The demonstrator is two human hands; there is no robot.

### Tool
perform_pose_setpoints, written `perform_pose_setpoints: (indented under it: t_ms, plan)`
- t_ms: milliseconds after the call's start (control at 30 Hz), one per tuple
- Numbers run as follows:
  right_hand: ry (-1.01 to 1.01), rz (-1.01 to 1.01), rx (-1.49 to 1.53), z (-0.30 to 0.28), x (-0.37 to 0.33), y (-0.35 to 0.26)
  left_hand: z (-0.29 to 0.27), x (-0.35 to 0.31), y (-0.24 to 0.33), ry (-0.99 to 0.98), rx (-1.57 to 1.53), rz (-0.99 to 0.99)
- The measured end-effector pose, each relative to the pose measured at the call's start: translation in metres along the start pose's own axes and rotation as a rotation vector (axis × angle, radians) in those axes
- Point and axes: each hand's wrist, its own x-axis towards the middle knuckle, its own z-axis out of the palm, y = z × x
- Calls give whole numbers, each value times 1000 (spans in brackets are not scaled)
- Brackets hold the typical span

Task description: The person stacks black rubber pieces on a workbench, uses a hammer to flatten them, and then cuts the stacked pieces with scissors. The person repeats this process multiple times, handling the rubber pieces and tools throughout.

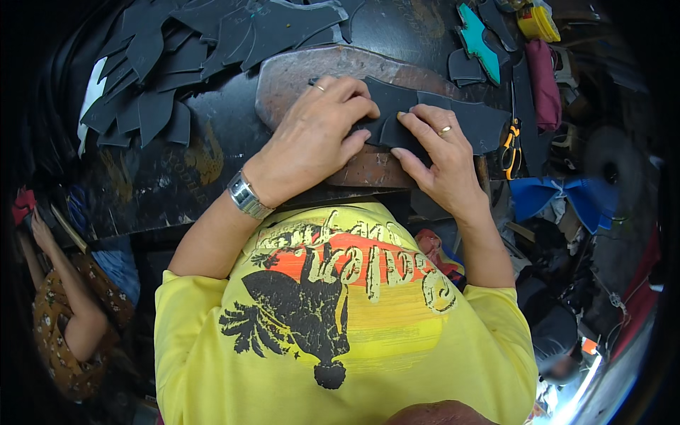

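Observation:
A black cut leather-like piece (476, 122) lies across a worn brown slab (280, 85) in front of me. My left hand (322, 124) bends over its left part, fingers curled and thumb tucked in against the material. A small dark tip sticks out by the left ring finger; I cannot make out what it is. My right hand (443, 152) is on the middle of the piece, with thumb and index finger closed at a curved, overlapping edge. Both hands hide parts of the piece, and its right end reaches past the slab.
Many similar black cut pieces (145, 99) are heaped at the far left. On the right lie orange-handled scissors (511, 150), a teal pattern piece (479, 44), a yellow tub (538, 25) and a maroon roll (543, 85). Another person's arm (60, 269) shows at the left.

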Motion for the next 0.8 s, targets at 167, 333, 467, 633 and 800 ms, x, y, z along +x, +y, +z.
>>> perform_pose_setpoints:
  t_ms: [167,333,467,633,800]
  plan:
    - [-53,-5,51,-11,-2,0,3,-9,1,83,77,-21]
    - [-114,-66,-54,-15,4,0,3,-5,-4,92,60,-14]
    - [-109,-111,-120,-13,3,-1,2,-6,-5,87,58,-12]
    - [-30,-91,-113,-4,-3,-1,-2,-17,-4,-13,190,126]
    - [-10,-37,-214,9,-22,-10,4,-33,15,-44,446,169]
